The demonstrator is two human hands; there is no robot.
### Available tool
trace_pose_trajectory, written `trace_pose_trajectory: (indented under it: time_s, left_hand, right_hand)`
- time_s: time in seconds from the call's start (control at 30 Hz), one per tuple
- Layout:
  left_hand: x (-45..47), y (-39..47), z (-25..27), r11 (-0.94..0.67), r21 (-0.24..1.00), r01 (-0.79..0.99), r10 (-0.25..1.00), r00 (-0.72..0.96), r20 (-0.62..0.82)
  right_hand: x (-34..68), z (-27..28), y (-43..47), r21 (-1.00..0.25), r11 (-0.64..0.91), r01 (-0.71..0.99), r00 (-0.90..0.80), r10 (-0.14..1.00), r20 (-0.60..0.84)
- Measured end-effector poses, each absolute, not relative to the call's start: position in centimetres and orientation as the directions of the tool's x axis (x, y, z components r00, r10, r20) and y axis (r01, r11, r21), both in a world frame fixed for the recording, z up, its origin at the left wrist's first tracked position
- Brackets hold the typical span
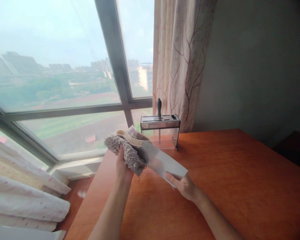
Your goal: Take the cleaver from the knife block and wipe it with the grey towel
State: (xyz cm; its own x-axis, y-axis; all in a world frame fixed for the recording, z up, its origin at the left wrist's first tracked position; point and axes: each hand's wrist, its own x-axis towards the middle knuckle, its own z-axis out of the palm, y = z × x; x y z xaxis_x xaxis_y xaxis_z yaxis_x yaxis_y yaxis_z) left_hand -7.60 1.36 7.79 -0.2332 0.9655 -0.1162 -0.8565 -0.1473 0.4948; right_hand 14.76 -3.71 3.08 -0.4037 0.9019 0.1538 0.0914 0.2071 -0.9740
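My left hand (125, 166) is closed around a fluffy grey-brown cloth (133, 158), raised above the table. A cleaver with a broad, pale metal blade (165, 161) slants down to the right from the cloth. Among the folds lies a curved tan piece (132, 138) that looks like its handle; the join is partly covered. With the thumb on the upper face, my right hand (183, 185) pinches the blade's far lower end. Its other fingers are mostly hidden beneath.
Behind the hands stands a clear-sided knife block (161, 123) with a black-handled knife (159, 108) in it. The orange-brown wooden table (222, 186) reaches to the right. Windows (52, 60) slope at the left, with curtains (182, 60) at the back and lower left.
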Motion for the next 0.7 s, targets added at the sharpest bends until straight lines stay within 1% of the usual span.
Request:
trace_pose_trajectory:
  time_s: [0.07, 0.13, 0.2, 0.3, 0.37, 0.4, 0.43, 0.5, 0.57, 0.63, 0.7]
  left_hand:
    - [-7.4, 1.6, 7.9, -0.138, 0.498, -0.856, 0.966, -0.227, -0.123]
    - [-7.2, 1.8, 7.9, -0.144, 0.51, -0.848, 0.967, -0.231, -0.111]
    - [-7.1, 1.9, 7.7, -0.169, 0.541, -0.824, 0.957, -0.268, -0.109]
    - [-7.1, 2.1, 7.4, -0.234, 0.625, -0.745, 0.913, -0.389, -0.122]
    - [-7.2, 2.2, 7.2, -0.265, 0.687, -0.677, 0.876, -0.466, -0.122]
    - [-7.2, 2.2, 7.2, -0.271, 0.71, -0.65, 0.861, -0.493, -0.122]
    - [-7.2, 2.2, 7.1, -0.273, 0.727, -0.63, 0.849, -0.513, -0.126]
    - [-7.2, 2.3, 7.2, -0.275, 0.738, -0.616, 0.832, -0.538, -0.138]
    - [-7.1, 2.2, 7.5, -0.261, 0.717, -0.646, 0.848, -0.509, -0.15]
    - [-6.9, 1.9, 7.8, -0.205, 0.666, -0.718, 0.902, -0.402, -0.156]
    - [-6.8, 1.5, 8.3, -0.124, 0.608, -0.784, 0.95, -0.27, -0.155]
  right_hand:
    - [14.8, 3.0, -3.7, -0.933, 0.316, 0.174, -0.403, 0.887, 0.225]
    - [14.8, 3.1, -3.6, -0.855, 0.441, 0.273, -0.413, 0.856, 0.309]
    - [14.8, 3.3, -3.5, -0.723, 0.582, 0.374, -0.45, 0.795, 0.407]
    - [14.6, 3.7, -3.5, -0.439, 0.756, 0.485, -0.55, 0.654, 0.519]
    - [14.4, 3.9, -3.6, -0.286, 0.8, 0.527, -0.603, 0.589, 0.538]
    - [14.3, 3.9, -3.6, -0.243, 0.806, 0.54, -0.617, 0.575, 0.538]
    - [14.2, 3.9, -3.7, -0.225, 0.807, 0.546, -0.621, 0.57, 0.538]
    - [14.0, 3.8, -3.7, -0.263, 0.802, 0.536, -0.607, 0.583, 0.541]
    - [14.0, 3.6, -3.9, -0.374, 0.784, 0.495, -0.568, 0.618, 0.544]
    - [14.0, 3.3, -4.1, -0.524, 0.733, 0.434, -0.514, 0.679, 0.525]
    - [14.0, 3.0, -4.3, -0.673, 0.642, 0.367, -0.43, 0.758, 0.49]
